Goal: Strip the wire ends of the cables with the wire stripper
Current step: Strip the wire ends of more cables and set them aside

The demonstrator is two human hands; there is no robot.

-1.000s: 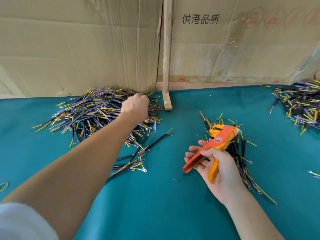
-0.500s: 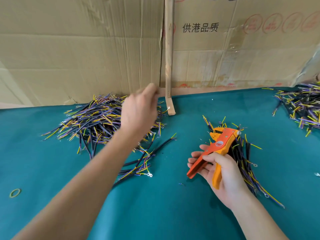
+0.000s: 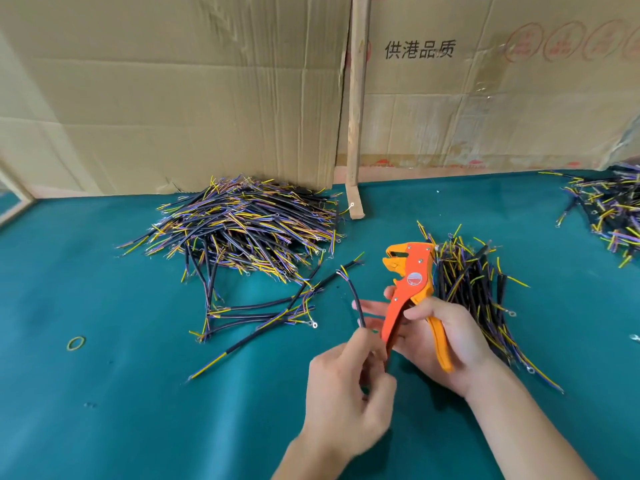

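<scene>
Orange wire stripper (image 3: 412, 292) sits in the right hand (image 3: 440, 337) grip, handles spread; the left hand (image 3: 341, 396) grip pinches one black cable (image 3: 356, 303), not yet in the jaws. Judging by piles, a heap (image 3: 242, 226) waits on the desk (image 3: 104, 393); a bundle (image 3: 474, 289) lies beside.

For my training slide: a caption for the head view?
Left hand holds a black cable beside the orange wire stripper gripped in the right hand.

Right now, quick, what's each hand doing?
Left hand: closed, pinching one black cable that points up.
Right hand: closed around the handles of the orange wire stripper.
</scene>
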